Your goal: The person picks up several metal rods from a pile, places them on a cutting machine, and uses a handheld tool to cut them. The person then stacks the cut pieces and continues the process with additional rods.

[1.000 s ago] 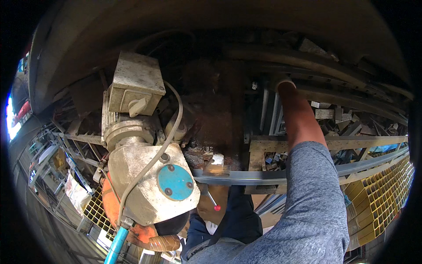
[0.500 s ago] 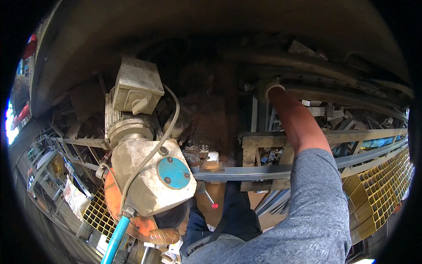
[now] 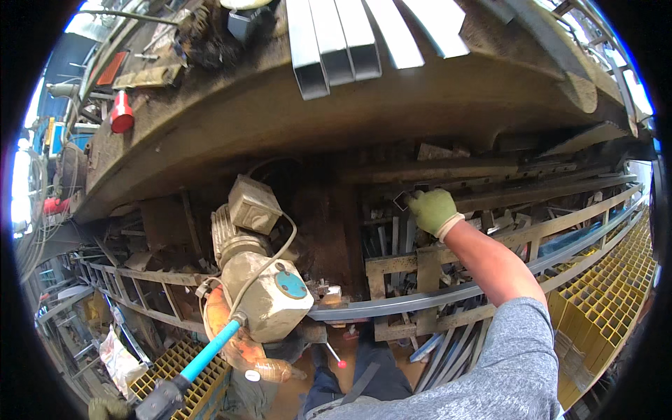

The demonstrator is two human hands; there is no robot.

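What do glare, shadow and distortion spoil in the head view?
All in the head view: glare bleaches the metal tubes; deep shadow swallows detail under the brown ledge; the fisheye bends the long grey bar; the right hand reads fairly sharp.

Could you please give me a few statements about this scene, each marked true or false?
1. The right hand wears a pale green glove. True.
2. The machine's round plate is red. False: the round plate on the machine is blue.
3. The small lever's knob is red. True.
4. The tubes at the top edge are round. False: the tubes have square-cornered open ends.
5. The right forearm crosses over the grey metal bar. True.
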